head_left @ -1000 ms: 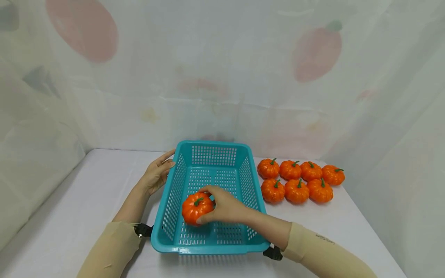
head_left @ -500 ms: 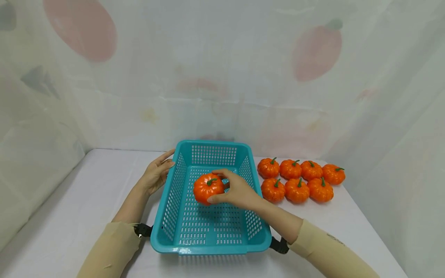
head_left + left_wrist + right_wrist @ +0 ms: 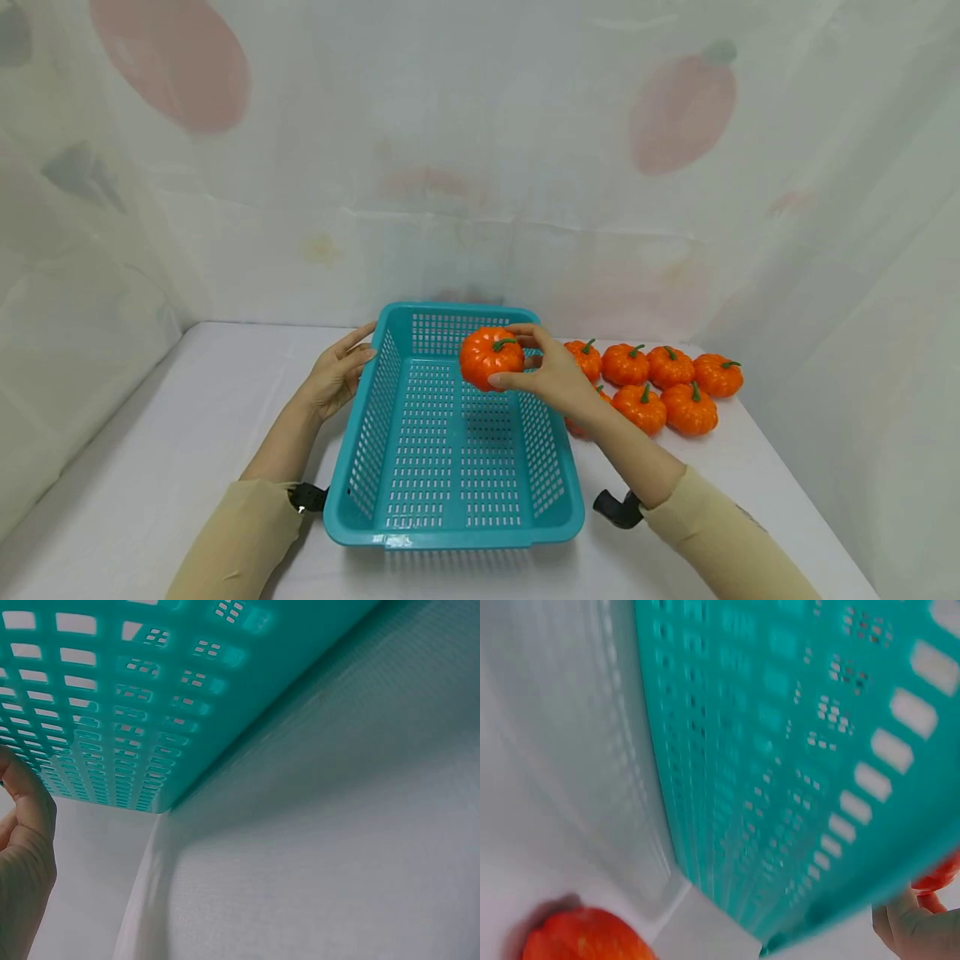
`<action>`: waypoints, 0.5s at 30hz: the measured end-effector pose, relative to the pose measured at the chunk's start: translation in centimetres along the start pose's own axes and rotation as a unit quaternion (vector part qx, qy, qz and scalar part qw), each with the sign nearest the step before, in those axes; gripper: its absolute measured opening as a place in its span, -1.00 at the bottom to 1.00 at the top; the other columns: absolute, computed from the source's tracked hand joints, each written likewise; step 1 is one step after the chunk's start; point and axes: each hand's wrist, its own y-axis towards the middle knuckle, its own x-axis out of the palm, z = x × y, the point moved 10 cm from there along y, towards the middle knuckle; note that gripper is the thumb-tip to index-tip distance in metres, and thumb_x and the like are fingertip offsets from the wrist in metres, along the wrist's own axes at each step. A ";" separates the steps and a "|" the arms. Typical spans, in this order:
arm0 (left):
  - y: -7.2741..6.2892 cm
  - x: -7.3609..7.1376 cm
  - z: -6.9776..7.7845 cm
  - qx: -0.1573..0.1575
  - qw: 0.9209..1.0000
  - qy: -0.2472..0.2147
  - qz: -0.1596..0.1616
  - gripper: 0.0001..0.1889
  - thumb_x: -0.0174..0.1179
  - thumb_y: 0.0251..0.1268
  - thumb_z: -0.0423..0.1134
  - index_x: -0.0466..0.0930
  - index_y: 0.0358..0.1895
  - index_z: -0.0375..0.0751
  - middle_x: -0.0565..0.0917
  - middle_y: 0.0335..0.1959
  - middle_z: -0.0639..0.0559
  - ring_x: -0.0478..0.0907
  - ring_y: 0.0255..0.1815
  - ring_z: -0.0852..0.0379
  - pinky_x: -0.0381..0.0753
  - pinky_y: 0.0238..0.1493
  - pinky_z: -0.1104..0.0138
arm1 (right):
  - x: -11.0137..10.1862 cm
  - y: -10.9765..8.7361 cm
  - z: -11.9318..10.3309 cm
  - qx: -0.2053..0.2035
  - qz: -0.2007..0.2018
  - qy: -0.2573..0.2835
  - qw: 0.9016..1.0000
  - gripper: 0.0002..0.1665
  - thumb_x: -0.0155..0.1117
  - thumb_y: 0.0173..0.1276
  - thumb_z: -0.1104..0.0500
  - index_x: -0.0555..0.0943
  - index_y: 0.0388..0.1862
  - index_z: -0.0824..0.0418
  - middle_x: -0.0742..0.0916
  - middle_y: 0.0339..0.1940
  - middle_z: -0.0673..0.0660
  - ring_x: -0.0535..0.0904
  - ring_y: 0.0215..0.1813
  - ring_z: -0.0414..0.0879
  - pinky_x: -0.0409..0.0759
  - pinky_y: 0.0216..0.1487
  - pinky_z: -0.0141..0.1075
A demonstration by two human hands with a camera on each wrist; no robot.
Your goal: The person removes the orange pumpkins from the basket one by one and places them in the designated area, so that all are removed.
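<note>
My right hand (image 3: 551,371) grips a small orange pumpkin (image 3: 489,358) with a green stem, thumb at its near side and fingers at its far side. It hangs above the right back part of a turquoise plastic basket (image 3: 453,537), whose floor beneath it is shaded. At the right edge of the right wrist view, the same pumpkin (image 3: 937,876) shows partly, behind the basket's rim. My left hand (image 3: 339,375) touches the basket's left side near the back, index finger and thumb extended at the rim. In the left wrist view, the left hand (image 3: 26,855) is cut off by the frame edge.
Several more orange pumpkins (image 3: 690,410) stand in two rows on the white-covered table (image 3: 757,500), right of the basket. My right forearm partly hides the nearest ones. A pale curtain (image 3: 480,167) with faded fruit prints hangs behind and at both sides.
The right hand has lifted the pumpkin from low in the basket's front part and carried it back and to the right. The left hand and basket have stayed in place.
</note>
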 end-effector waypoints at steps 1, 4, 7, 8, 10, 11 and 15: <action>0.0 0.0 0.0 0.000 1.000 0.000 0.000 -0.33 -0.11 0.53 -0.46 -0.15 0.59 -0.25 0.55 -0.17 0.08 0.65 -0.36 0.29 0.71 -0.33 0.51 | -0.5 0.0 0.1 0.001 0.003 0.005 1.000 -0.11 0.52 0.15 -0.05 0.31 0.43 -0.11 0.46 0.39 0.15 0.55 0.13 0.11 0.73 0.03 -0.05; -0.1 0.0 0.1 0.000 1.000 -0.001 0.001 -0.33 -0.11 0.53 -0.46 -0.16 0.60 -0.24 0.56 -0.17 0.08 0.65 -0.35 0.29 0.72 -0.32 0.51 | -2.2 0.1 0.2 0.005 0.016 0.017 1.000 -0.12 0.50 0.18 -0.04 0.30 0.44 -0.09 0.44 0.41 0.15 0.57 0.15 0.10 0.72 0.08 -0.02; -0.1 -0.1 0.2 0.001 1.000 0.003 0.002 -0.33 -0.10 0.53 -0.46 -0.15 0.60 -0.23 0.55 -0.17 0.08 0.65 -0.34 0.29 0.72 -0.32 0.51 | -3.8 0.0 0.5 0.013 0.028 0.029 0.999 -0.11 0.49 0.19 -0.07 0.28 0.45 -0.08 0.42 0.44 0.13 0.58 0.19 0.09 0.71 0.10 -0.07; -0.1 -0.1 0.2 0.001 1.000 0.003 0.003 -0.33 -0.10 0.53 -0.46 -0.15 0.60 -0.23 0.55 -0.17 0.08 0.65 -0.34 0.28 0.72 -0.32 0.50 | -4.3 0.0 0.6 0.017 0.033 0.032 0.999 -0.10 0.49 0.19 -0.08 0.27 0.45 -0.08 0.41 0.44 0.12 0.58 0.20 0.09 0.71 0.11 -0.09; 0.0 -0.1 0.1 -0.001 1.000 0.005 0.004 -0.33 -0.10 0.53 -0.45 -0.15 0.60 -0.22 0.54 -0.16 0.08 0.65 -0.34 0.28 0.72 -0.32 0.51 | -5.4 -0.1 1.0 0.025 0.043 0.033 0.998 -0.08 0.48 0.20 -0.11 0.26 0.47 -0.07 0.39 0.46 0.12 0.55 0.23 0.09 0.69 0.12 -0.14; 0.0 0.0 0.1 -0.002 1.000 0.007 0.004 -0.33 -0.10 0.53 -0.45 -0.15 0.60 -0.22 0.54 -0.16 0.08 0.65 -0.34 0.29 0.72 -0.32 0.51 | -5.9 -0.2 1.2 0.028 0.047 0.034 0.998 -0.08 0.46 0.21 -0.12 0.24 0.48 -0.07 0.38 0.46 0.12 0.53 0.24 0.10 0.68 0.13 -0.15; 0.1 0.0 0.0 -0.007 1.000 0.007 0.004 -0.33 -0.11 0.53 -0.46 -0.15 0.60 -0.22 0.54 -0.16 0.08 0.65 -0.35 0.29 0.72 -0.32 0.51 | -8.2 -0.6 2.2 0.041 0.072 0.031 0.996 -0.08 0.42 0.25 -0.15 0.21 0.50 -0.08 0.36 0.49 0.14 0.46 0.29 0.13 0.59 0.23 -0.13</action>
